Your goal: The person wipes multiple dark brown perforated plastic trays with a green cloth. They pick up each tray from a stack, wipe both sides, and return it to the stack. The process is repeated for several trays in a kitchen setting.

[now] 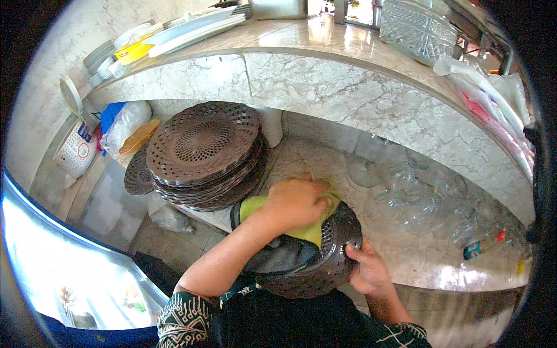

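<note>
My left hand point(296, 200) presses a yellow-green cloth point(311, 235) against a dark brown perforated plastic plate point(343, 222). Its fingers are spread over the fabric and slightly blurred. With thumb on top, my right hand point(370, 265) grips the plate's right rim close to my body. A smooth black surface point(283, 256) shows below the cloth; whether it is part of the plate I cannot tell. Left of my hands stands a tall stack of matching brown plates point(204, 139) with openwork rims. One more such plate point(138, 172) leans beside the stack.
Several clear glass pieces point(409, 187) sit on the lower marble shelf at right, near a bottle with a red cap point(501, 236). The raised marble ledge point(304, 74) curves across ahead, bearing plates point(200, 32). A white patterned bucket point(76, 150) stands left; a bright glass-like panel point(78, 269) is lower left.
</note>
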### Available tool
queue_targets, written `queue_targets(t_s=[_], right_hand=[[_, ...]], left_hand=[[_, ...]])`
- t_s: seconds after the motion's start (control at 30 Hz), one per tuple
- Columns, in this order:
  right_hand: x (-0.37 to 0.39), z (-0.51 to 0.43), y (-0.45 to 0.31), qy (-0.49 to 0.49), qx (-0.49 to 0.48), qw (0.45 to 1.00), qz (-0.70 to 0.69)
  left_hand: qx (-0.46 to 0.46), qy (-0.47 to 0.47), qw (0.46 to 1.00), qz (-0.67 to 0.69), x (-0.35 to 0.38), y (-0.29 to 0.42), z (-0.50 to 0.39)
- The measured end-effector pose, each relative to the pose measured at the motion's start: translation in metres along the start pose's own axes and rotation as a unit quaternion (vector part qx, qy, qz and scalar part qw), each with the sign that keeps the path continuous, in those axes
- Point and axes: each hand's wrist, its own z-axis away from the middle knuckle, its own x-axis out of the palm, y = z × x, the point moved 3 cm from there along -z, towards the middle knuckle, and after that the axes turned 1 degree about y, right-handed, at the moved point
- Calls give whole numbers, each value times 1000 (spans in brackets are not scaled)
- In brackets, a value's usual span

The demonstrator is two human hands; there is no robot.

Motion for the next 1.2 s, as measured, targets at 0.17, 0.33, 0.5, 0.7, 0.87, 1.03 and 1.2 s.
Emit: queue_targets(t_s=[0.17, 0.33, 0.5, 0.7, 0.87, 1.03, 1.2], right_hand=[[-6, -3, 8, -14, -32, 993, -110], [-8, 1, 10, 62, -82, 992, -68], [2, -3, 3, 75, -61, 993, -72], [9, -5, 2, 68, -59, 993, -74], [2, -7, 5, 59, -56, 993, -86], [0, -7, 6, 25, -72, 994, -79], [-1, -5, 7, 35, -82, 995, -50]], left_hand=[[120, 27, 992, 12, 11, 52, 20], [166, 34, 985, 18, 13, 70, 63], [208, -12, 975, 82, 15, 55, 105], [39, 66, 994, 77, -3, 6, 125], [-107, 136, 985, -16, -15, -30, 101], [2, 102, 995, 14, -9, 0, 70], [104, 93, 990, 16, 10, 55, 42]])
